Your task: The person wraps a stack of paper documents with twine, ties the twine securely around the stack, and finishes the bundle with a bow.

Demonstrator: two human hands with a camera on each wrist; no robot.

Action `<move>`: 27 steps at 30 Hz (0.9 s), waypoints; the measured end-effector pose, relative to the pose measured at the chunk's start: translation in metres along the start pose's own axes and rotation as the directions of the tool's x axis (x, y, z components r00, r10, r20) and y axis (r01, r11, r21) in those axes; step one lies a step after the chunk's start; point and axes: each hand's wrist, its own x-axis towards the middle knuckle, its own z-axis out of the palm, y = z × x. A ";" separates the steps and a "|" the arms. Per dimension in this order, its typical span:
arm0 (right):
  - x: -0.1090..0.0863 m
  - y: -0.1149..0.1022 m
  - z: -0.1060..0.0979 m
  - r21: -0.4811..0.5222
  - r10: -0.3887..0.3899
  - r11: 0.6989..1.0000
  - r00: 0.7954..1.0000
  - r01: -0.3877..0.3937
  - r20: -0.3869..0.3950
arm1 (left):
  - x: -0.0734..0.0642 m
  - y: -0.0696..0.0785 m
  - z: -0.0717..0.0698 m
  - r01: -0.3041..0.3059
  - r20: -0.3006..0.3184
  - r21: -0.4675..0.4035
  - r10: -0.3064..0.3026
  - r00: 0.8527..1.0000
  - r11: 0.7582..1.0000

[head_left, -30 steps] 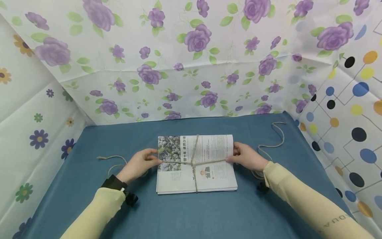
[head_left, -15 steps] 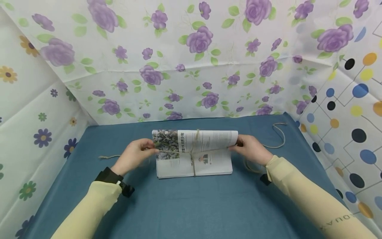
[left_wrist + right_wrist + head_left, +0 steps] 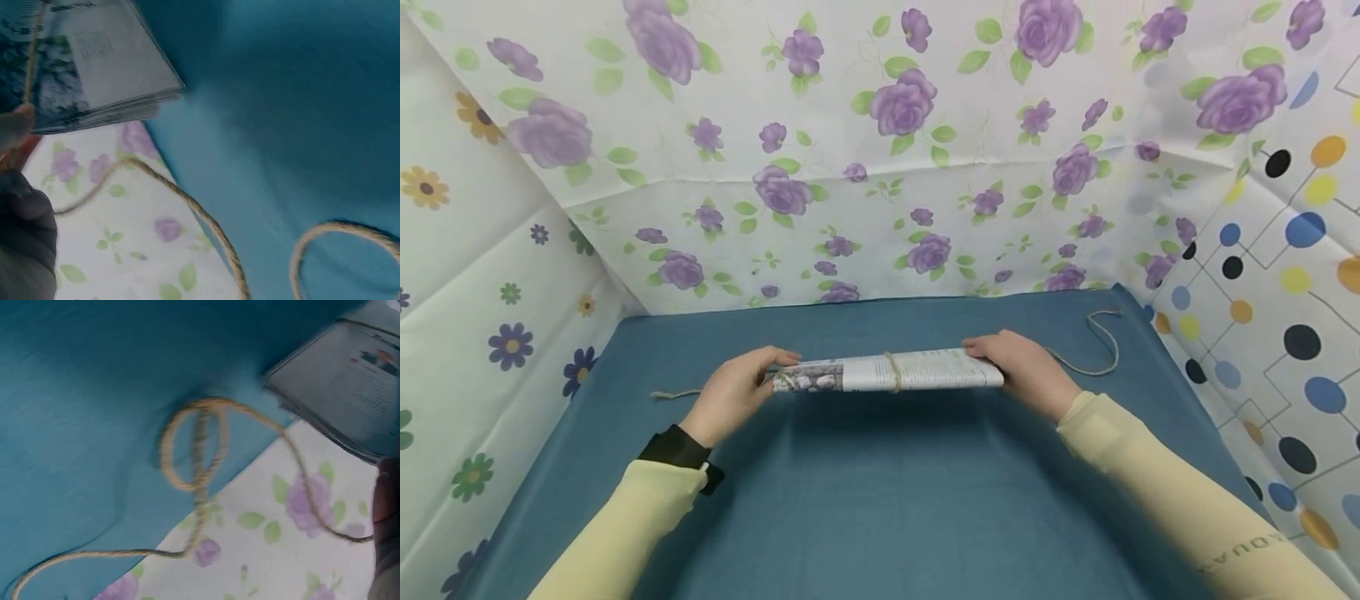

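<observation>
A stack of folded newspapers (image 3: 857, 373) is held up above the blue cloth, tilted so that its folded edge faces the head view. Natural-fibre twine (image 3: 892, 372) crosses that edge near the middle. My left hand (image 3: 736, 393) grips the stack's left end, and my right hand (image 3: 1028, 371) grips its right end with the fingers over the top. From the left wrist view, the twine (image 3: 215, 230) trails away from the left hand (image 3: 28, 231) below the newspapers (image 3: 122, 59). Another length of twine (image 3: 300, 459) loops beside the right hand (image 3: 386, 531) in the right wrist view.
Blue cloth (image 3: 880, 500) covers the table. A loose twine end (image 3: 674, 393) lies at the left, and another (image 3: 1108, 337) curves at the back right. A purple-flowered sheet (image 3: 850, 125) hangs behind, with patterned sheets at both sides.
The newspaper stack has been lifted and tipped from lying face up to showing its folded edge. My right fingers have shifted onto its top.
</observation>
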 end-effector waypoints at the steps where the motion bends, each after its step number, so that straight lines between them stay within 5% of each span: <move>1: -0.002 0.000 0.002 -0.018 -0.023 1.000 1.000 0.023 0.003 | -0.002 -0.002 0.002 -0.033 0.003 0.020 0.033 0.999 0.999; 9: -0.017 -0.006 0.010 -0.096 -0.151 0.983 0.986 0.157 0.073 | -0.013 -0.007 0.003 -0.233 0.051 0.087 0.229 0.972 0.969; 16: -0.039 -0.014 0.028 -0.225 -0.289 0.921 0.945 0.318 0.153 | -0.025 -0.015 0.015 -0.382 0.172 0.161 0.355 0.919 0.910; 21: -0.043 -0.016 0.037 -0.281 -0.281 0.898 0.932 0.339 0.228 | -0.028 -0.021 0.031 -0.419 0.210 0.224 0.377 0.902 0.880; 27: -0.032 -0.002 0.043 -0.307 -0.249 0.896 0.936 0.320 0.247 | -0.019 -0.020 0.037 -0.391 0.227 0.287 0.335 0.915 0.874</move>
